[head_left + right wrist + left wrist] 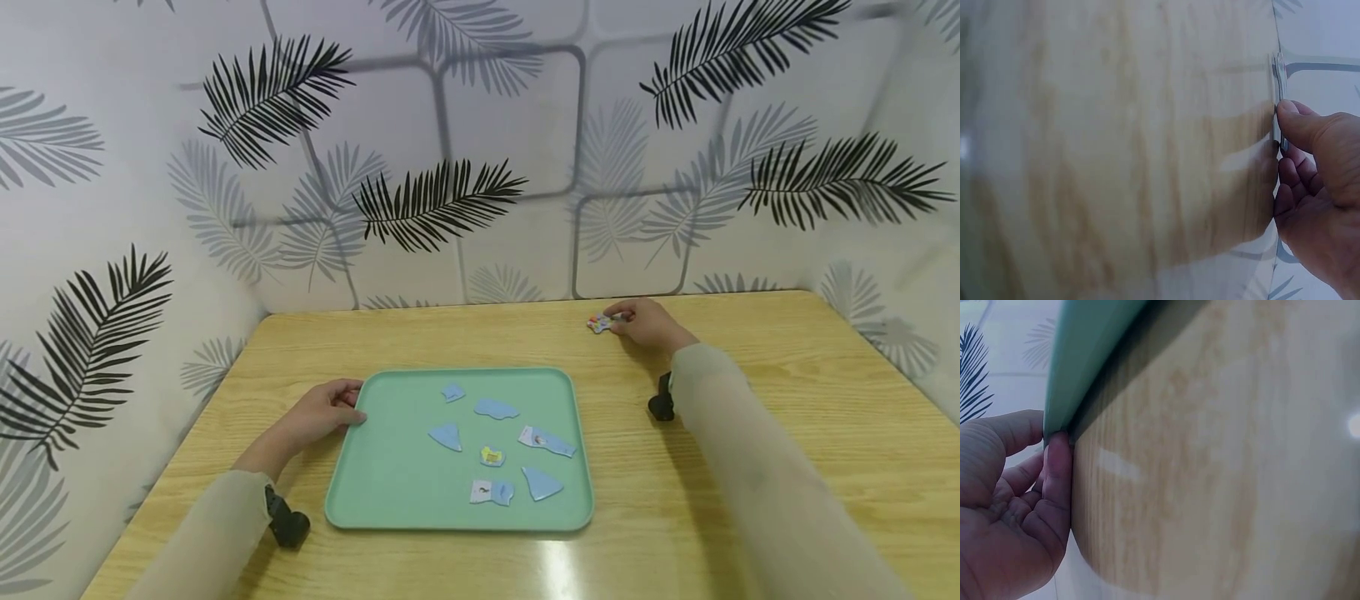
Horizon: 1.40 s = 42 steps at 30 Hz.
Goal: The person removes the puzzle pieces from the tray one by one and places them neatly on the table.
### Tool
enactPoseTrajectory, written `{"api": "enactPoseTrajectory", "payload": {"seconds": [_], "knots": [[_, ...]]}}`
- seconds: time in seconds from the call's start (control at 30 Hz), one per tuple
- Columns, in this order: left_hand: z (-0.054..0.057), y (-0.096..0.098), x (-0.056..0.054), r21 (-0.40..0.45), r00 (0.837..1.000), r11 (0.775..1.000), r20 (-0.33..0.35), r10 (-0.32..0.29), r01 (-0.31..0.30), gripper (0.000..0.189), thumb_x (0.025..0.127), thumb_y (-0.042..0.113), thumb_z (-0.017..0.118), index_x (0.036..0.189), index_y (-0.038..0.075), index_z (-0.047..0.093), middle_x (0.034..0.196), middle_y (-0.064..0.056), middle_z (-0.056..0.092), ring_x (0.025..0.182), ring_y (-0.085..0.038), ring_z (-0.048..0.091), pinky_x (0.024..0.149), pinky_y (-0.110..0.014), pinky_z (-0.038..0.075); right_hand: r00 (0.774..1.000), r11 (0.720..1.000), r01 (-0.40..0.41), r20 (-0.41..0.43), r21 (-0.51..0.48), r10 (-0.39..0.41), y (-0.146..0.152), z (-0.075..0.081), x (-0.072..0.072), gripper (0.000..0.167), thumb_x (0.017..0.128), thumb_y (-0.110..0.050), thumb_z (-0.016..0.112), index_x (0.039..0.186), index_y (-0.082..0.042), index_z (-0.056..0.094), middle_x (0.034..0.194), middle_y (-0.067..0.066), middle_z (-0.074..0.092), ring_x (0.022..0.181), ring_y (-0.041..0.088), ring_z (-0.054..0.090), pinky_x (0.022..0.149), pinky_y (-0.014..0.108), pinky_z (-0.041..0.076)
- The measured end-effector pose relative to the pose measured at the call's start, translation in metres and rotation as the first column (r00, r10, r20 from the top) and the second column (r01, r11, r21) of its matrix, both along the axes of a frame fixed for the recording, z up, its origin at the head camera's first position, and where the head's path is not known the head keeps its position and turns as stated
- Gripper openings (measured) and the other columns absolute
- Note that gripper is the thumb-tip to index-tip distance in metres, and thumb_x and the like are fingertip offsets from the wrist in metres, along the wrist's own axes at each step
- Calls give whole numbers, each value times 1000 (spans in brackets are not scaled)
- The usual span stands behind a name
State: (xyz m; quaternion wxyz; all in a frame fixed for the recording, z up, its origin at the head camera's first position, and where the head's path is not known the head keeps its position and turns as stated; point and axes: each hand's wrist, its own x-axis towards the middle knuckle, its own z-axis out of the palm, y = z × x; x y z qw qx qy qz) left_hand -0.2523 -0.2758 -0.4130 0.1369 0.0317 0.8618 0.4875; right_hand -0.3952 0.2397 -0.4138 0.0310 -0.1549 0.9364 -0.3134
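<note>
My left hand [330,407] grips the left rim of a light green tray [390,515], thumb over the edge and fingers beneath it, as the left wrist view also shows. Farther off, near the table's back edge, my right hand [647,323] pinches a small multicoloured puzzle piece [599,323] by its right side. Edge-on in the right wrist view, this piece [1282,81] is thin and lies close over the tabletop. Several flat, mostly light blue puzzle pieces lie apart on the tray, among them a wavy one [496,408] and one with a yellow print [492,457].
The tray rests on a wood-grain table [465,342]. Behind and beside the table stand walls [510,242] with a leaf pattern. A black wrist camera [288,523] sits on the left sleeve and another [662,403] on the right.
</note>
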Motion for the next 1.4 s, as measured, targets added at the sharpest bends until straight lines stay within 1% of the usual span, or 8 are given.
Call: {"api": "enactPoseTrajectory", "payload": {"seconds": [0.2, 0.37, 0.57, 0.8, 1.0, 1.17, 1.4], "knots": [[-1, -1, 0, 1, 1000, 1000, 3, 6, -6, 53, 90, 3, 66, 138, -5, 45, 107, -14, 52, 91, -22, 51, 73, -31, 51, 1000, 1000, -3, 7, -12, 3, 0, 1, 1, 32, 97, -10, 59, 126, 2, 61, 127, 29, 53, 115, 40, 48, 99, 54, 36], [-1, -1, 0, 2, 1000, 1000, 5, 1, -1, 53, 90, 3, 65, 138, -6, 45, 108, -14, 52, 91, -22, 51, 73, -31, 51, 1000, 1000, -2, 11, -22, 3, 0, 1, 2, 31, 97, -10, 59, 125, 3, 61, 124, 29, 53, 114, 40, 49, 99, 53, 36], [1, 0, 0, 2, 1000, 1000, 0, -16, 16, 55, 91, 4, 65, 139, -8, 42, 108, -15, 51, 92, -23, 51, 73, -33, 51, 1000, 1000, -21, 3, -22, 21, 2, 0, 2, 31, 96, -8, 59, 125, 4, 61, 124, 30, 53, 114, 41, 49, 99, 54, 36], [1, 2, 1, -1, 1000, 1000, 3, -8, 8, 55, 91, 4, 65, 140, -8, 41, 110, -15, 52, 92, -23, 52, 73, -33, 51, 999, 999, -39, 9, -24, 39, 2, 0, 2, 32, 96, -7, 59, 126, 5, 59, 126, 32, 51, 116, 44, 47, 100, 55, 35], [0, 0, 2, 9, 1000, 1000, 6, -9, 9, 55, 91, 3, 65, 139, -8, 42, 110, -16, 52, 92, -23, 52, 74, -33, 52, 999, 999, -31, 28, -44, 32, 0, 1, 4, 38, 97, -9, 58, 131, 6, 54, 129, 35, 48, 121, 47, 45, 102, 55, 34], [-2, 0, 2, 5, 1000, 1000, 9, 2, -2, 53, 91, 3, 65, 138, -7, 43, 110, -16, 52, 92, -23, 53, 75, -33, 52, 999, 999, -26, 35, -43, 28, 1, 4, 7, 43, 97, -11, 59, 135, 7, 50, 131, 35, 47, 121, 47, 45, 101, 56, 35], [-1, -1, 0, -7, 1000, 1000, 2, 1, -1, 53, 91, 5, 65, 138, -6, 44, 109, -15, 52, 92, -23, 52, 75, -32, 52, 997, 999, 18, 72, -32, -16, -1, 11, 13, 49, 99, -18, 56, 141, 5, 44, 134, 36, 43, 123, 47, 44, 100, 56, 36]]}}
